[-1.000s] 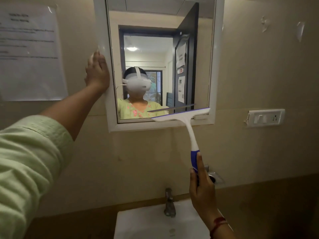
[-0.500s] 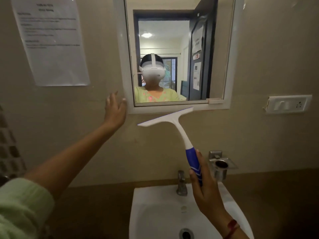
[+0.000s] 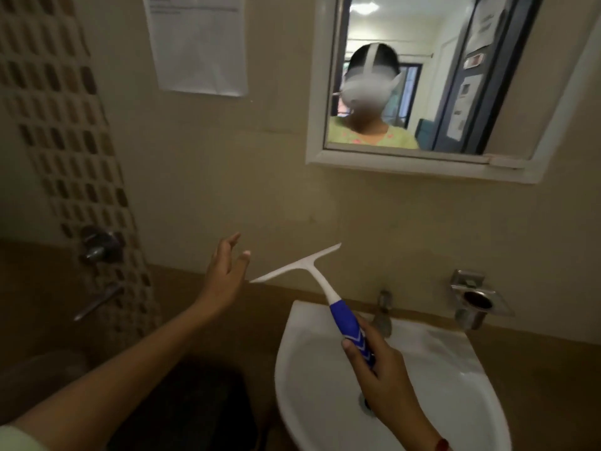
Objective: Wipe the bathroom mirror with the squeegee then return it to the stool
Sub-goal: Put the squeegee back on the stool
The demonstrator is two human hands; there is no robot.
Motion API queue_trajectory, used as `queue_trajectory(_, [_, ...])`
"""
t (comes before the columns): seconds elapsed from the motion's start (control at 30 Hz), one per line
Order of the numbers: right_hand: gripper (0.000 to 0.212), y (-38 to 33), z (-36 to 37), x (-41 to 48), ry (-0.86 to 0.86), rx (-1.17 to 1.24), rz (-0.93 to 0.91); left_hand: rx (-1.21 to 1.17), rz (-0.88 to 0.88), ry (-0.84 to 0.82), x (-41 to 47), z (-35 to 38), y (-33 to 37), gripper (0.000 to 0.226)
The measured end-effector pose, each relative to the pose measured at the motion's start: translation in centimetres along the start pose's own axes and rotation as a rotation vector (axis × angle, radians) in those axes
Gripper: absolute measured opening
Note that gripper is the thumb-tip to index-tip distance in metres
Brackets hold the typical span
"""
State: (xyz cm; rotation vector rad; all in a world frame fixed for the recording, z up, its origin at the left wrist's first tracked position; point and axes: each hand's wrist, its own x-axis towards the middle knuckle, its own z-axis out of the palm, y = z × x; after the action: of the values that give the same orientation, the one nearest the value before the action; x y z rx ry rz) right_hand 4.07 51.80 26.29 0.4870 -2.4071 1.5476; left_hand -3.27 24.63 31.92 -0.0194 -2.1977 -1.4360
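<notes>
Above the sink (image 3: 325, 402), right hand (image 3: 379, 369) is gripping the squeegee (image 3: 325, 281) by its blue handle, blade off the mirror (image 3: 422, 76). Left hand (image 3: 224, 275) is hovering, fingers spread, empty. Wiping looks done; next: carrying it to the stool, possibly the dark shape lower left.

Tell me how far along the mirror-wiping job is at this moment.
Wiping looks over: the squeegee is off the mirror, held by its blue grip in the right hand above the sink. The left hand is open and empty. Left: returning it to the stool, which isn't clearly in view.
</notes>
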Motion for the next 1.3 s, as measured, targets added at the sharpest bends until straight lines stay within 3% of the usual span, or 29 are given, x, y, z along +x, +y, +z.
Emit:
queue_trajectory(0.37, [0.026, 2.5, 9.4, -0.9, -0.413, -0.019, 0.178, 0.179, -0.334, 0.175, -11.0, -8.2, -9.5, 0.037])
queue_trajectory(0.63, [0.028, 4.5, 18.6, -1.6, -0.657, -0.140, 0.304, 0.276, -0.502, 0.294, -16.6, -10.8, -14.5, 0.036])
queue_trajectory(0.83, [0.026, 6.4, 27.6, 0.0, -0.707, -0.314, 0.321, 0.344, -0.580, 0.287, -17.5, -12.8, -19.7, 0.038])
queue_trajectory(1.3, [0.012, 19.6, 47.4, 0.7, -0.634, -0.276, 0.364, 0.454, -0.746, 0.179, -24.1, -11.3, -35.0, 0.042])
